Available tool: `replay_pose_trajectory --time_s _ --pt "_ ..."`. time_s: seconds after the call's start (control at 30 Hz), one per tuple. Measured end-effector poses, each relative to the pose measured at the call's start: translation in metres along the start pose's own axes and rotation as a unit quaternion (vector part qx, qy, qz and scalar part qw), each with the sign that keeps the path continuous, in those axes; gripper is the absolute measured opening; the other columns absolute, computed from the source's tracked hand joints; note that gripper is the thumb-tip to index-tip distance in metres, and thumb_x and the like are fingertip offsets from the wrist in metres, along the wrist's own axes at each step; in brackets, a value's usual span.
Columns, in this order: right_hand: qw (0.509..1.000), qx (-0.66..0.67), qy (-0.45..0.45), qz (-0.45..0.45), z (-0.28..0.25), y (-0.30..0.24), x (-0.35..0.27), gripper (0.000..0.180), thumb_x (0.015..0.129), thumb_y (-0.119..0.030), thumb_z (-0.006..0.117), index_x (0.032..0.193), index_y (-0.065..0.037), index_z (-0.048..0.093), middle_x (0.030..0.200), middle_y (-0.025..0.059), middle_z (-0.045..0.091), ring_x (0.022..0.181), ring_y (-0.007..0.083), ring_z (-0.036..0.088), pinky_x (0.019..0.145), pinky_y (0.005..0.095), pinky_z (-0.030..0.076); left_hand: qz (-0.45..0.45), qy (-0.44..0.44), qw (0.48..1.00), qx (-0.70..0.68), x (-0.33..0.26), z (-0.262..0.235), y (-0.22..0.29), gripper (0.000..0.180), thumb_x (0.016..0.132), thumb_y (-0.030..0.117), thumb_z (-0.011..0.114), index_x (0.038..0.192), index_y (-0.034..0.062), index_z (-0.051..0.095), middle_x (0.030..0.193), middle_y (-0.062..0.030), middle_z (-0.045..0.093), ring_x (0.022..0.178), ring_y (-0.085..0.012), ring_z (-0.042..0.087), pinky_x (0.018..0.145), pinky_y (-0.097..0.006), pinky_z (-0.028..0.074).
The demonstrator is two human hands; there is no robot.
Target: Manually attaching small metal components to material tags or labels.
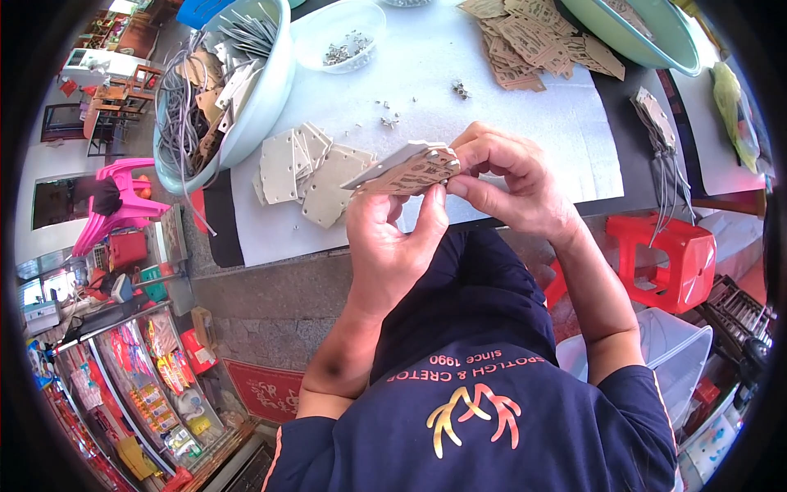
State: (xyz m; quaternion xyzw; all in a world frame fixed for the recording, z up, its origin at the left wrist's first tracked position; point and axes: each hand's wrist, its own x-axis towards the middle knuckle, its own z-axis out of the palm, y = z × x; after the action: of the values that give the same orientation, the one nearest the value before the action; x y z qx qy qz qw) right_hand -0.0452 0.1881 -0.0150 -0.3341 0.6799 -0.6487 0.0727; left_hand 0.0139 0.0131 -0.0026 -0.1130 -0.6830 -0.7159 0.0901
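My left hand grips a small stack of flat parts: a brown printed circuit board with a grey plate lying on it. My right hand pinches the right end of that same stack with thumb and fingertips. Both hands are raised just above the front edge of the white cloth on the table. Several loose grey plates lie on the cloth just left of my hands. A few tiny screws are scattered beyond them.
A pale green bowl at the left holds grey wires and plates. A clear dish holds screws. Brown boards are piled at the back beside another green bowl. A red stool stands at the right.
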Motion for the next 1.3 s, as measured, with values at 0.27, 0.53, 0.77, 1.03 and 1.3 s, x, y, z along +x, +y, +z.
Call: replay_pose_trajectory --time_s 0.27,0.53,0.77,1.03,1.3 --pt "1.0 -0.011 0.004 -0.012 0.002 -0.004 0.002 0.02 0.083 -0.001 0.069 0.102 0.0 0.063 0.096 0.0094 0.062 0.087 0.0165 0.061 0.071 0.0278 0.05 0.018 0.057 0.996 0.059 0.0 0.003 0.003 0.026 0.084 -0.006 0.062 0.109 -0.0037 0.063 0.094 -0.0079 0.062 0.087 -0.0134 0.062 0.077 -0.026 0.05" --pt "0.995 -0.063 0.021 -0.072 0.001 -0.002 0.006 0.018 0.078 -0.004 0.074 0.092 -0.001 0.064 0.09 0.0086 0.064 0.08 0.0194 0.063 0.069 0.0297 0.05 -0.033 0.042 0.997 0.047 0.0 0.0 0.008 0.022 0.084 -0.005 0.064 0.106 -0.004 0.065 0.096 -0.0074 0.066 0.086 -0.011 0.063 0.077 -0.025 0.052" --pt "0.997 -0.053 0.002 -0.06 -0.002 -0.001 0.007 0.018 0.078 -0.008 0.075 0.09 -0.002 0.064 0.087 0.009 0.066 0.078 0.0207 0.064 0.068 0.0308 0.049 -0.097 0.052 0.994 -0.017 -0.003 0.0 0.005 0.021 0.085 -0.005 0.062 0.106 -0.006 0.064 0.095 -0.0063 0.067 0.085 -0.0106 0.064 0.08 -0.025 0.053" --pt "0.996 0.067 -0.044 0.039 -0.003 -0.003 0.007 0.009 0.084 -0.001 0.068 0.091 0.001 0.063 0.092 0.009 0.064 0.082 0.0166 0.063 0.071 0.0292 0.05 -0.114 0.038 0.99 -0.077 -0.001 0.001 0.002 0.026 0.089 -0.005 0.058 0.114 -0.003 0.054 0.096 -0.0078 0.064 0.083 -0.0126 0.063 0.074 -0.027 0.054" --pt "0.988 0.119 -0.004 0.096 0.004 -0.001 0.008 0.014 0.092 -0.001 0.059 0.105 0.003 0.064 0.095 0.0063 0.06 0.078 0.0109 0.059 0.072 0.0249 0.051 -0.166 0.034 0.983 -0.077 0.01 -0.015 -0.003 0.017 0.092 0.005 0.058 0.106 -0.0041 0.061 0.092 -0.0132 0.069 0.083 -0.0201 0.069 0.078 -0.033 0.058"
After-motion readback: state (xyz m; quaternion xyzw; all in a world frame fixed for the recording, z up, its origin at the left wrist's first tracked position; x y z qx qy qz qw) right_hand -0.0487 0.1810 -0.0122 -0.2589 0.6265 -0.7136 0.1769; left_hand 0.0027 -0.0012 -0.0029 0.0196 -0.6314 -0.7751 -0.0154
